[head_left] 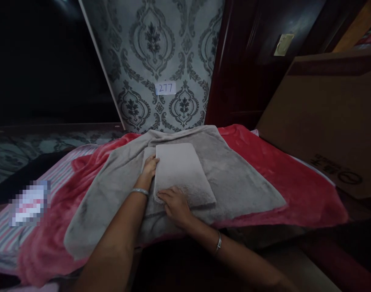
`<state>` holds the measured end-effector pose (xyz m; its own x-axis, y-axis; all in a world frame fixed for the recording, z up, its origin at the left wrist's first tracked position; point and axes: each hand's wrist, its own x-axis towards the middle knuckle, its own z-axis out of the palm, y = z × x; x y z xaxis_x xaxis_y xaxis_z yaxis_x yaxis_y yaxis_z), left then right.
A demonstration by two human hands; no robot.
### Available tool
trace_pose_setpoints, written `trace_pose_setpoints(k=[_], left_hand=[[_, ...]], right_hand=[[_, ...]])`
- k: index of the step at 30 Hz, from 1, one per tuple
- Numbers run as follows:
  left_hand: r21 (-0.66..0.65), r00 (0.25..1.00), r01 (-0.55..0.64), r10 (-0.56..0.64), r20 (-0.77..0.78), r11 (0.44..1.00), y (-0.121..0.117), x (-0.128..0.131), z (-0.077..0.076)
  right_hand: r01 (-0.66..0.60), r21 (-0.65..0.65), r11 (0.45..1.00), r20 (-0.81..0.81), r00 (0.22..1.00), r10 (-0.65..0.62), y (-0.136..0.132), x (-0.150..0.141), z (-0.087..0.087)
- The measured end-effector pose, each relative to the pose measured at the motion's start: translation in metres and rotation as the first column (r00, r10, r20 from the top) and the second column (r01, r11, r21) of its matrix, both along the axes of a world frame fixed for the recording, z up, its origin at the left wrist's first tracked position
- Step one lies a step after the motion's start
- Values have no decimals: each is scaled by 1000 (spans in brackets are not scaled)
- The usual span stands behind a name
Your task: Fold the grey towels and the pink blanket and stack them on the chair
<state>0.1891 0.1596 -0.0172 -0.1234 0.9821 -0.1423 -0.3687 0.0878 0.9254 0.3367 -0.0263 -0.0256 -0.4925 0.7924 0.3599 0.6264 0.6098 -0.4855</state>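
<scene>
- Left hand [149,165]: centre of the frame, fingertips touching the left edge of the folded cloth [181,166], about midway along it; the cloth lies directly to its right.
- Right hand [176,206]: below and to the right of the left hand, laid over the cloth's lower-left part, fingers pointing left; most of the cloth extends up and to the right from it.
- State of the grip: both hands are in contact with the cloth, but in this dim light the undersides of the fingers are hidden, so whether either hand pinches a layer cannot be told.
- Folded cloth: a pale, fuzzy block, roughly four-sided, just right of centre. Its long axis is judged to run from the lower edge up the frame, along the side that the left hand touches. The left hand is nearer the upper-left corner, the right hand nearer the lower edge; the right edge bears no hand.
- Support: the cloth rests on a gray blanket [240,182], spread over a red blanket [282,182] that shows to left and right.
- Surroundings: a striped sheet [4,237] at lower left; a cardboard box [325,117] at the right side.
</scene>
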Motion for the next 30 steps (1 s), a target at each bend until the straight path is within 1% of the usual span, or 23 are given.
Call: trace_pose_setpoints(k=[2, 6, 8, 10, 11, 12, 13, 14, 15, 16, 17, 18, 20, 21, 23, 25, 28, 30], left_hand=[[17, 999, -11, 12, -39, 1000, -2, 1, 1], [40, 990, -41, 46, -134, 998, -4, 3, 1], [48, 980, -66, 73, -186, 997, -3, 3, 1], [69, 964, -107, 120, -238, 992, -3, 2, 5], [90, 952, -135, 155, -262, 987, -3, 1, 8], [119, 939, -166, 194, -284, 979, -5, 1, 12], [154, 925, -195, 234, -298, 968, -7, 1, 17], [205, 911, -210, 267, -314, 956, -10, 1, 22], [271, 898, -196, 283, -336, 943, -14, 2, 26], [339, 888, -144, 273, -370, 930, -19, 4, 28], [389, 878, -54, 230, -420, 920, -25, 6, 29], [411, 861, 53, 167, -481, 910, -31, 8, 27], [375, 810, 236, 32, -586, 897, -42, 13, 19], [336, 787, 282, -17, -617, 898, -46, 14, 13], [290, 758, 309, -51, -650, 906, -51, 15, 2], [276, 763, 305, -61, -643, 912, -51, 15, -2], [230, 813, 286, -108, -572, 930, -52, 13, 5], [188, 834, 275, -136, -534, 943, -63, 11, 13]], right_hand=[[-6, 2, 1000, 7, 1000, 6, 1, -2, 0], [-15, 11, 1000, 73, 997, 15, -2, -4, 2], [-66, 9, 998, 73, 995, 65, -3, 1, 8], [-126, -4, 992, 21, 992, 126, 0, 14, 18], [-133, -6, 991, -9, 991, 133, 3, 22, 24], [-112, -1, 994, -28, 993, 112, 7, 31, 30], [-66, 12, 998, -30, 997, 67, 11, 41, 35], [-6, 30, 1000, -12, 1000, 6, 16, 50, 38], [48, 48, 998, 27, 998, -49, 20, 58, 39], [77, 58, 995, 83, 993, -82, 24, 63, 38], [81, 55, 995, 147, 985, -89, 26, 67, 35], [64, 40, 997, 211, 975, -71, 27, 69, 31], [6, 0, 1000, 298, 954, -6, 26, 69, 18], [-13, -13, 1000, 316, 948, 17, 24, 67, 12], [-21, -19, 1000, 319, 947, 26, 21, 65, 3], [-24, -26, 999, 314, 949, 31, 19, 64, 1], [-54, -66, 996, 311, 948, 72, 22, 70, 5], [-87, -102, 991, 285, 952, 113, 32, 75, 12]])
